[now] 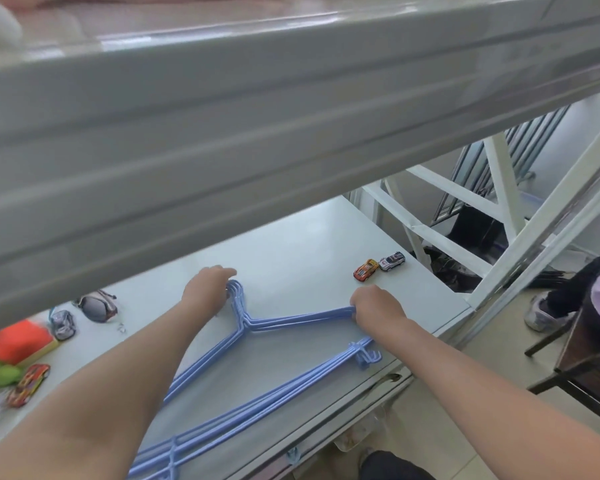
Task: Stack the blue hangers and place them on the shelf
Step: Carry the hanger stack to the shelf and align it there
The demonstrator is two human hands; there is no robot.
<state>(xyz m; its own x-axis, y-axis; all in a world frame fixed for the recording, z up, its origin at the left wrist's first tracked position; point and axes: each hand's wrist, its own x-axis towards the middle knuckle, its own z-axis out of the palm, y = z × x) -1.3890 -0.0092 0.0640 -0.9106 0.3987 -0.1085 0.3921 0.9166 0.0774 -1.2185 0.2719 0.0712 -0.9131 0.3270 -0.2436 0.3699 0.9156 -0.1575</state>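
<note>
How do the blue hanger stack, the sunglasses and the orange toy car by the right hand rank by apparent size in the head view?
1. blue hanger stack, by far the largest.
2. sunglasses.
3. orange toy car, smallest, though it lies farther back, so the gap with the sunglasses is unsure.

My left grip sits on the hook end of the hanger stack, which lies flat on the shelf; my right grip is at the stack's right tip. Two toy cars stand behind the right grip. Sunglasses and more cars lie left of the left grip.
</note>
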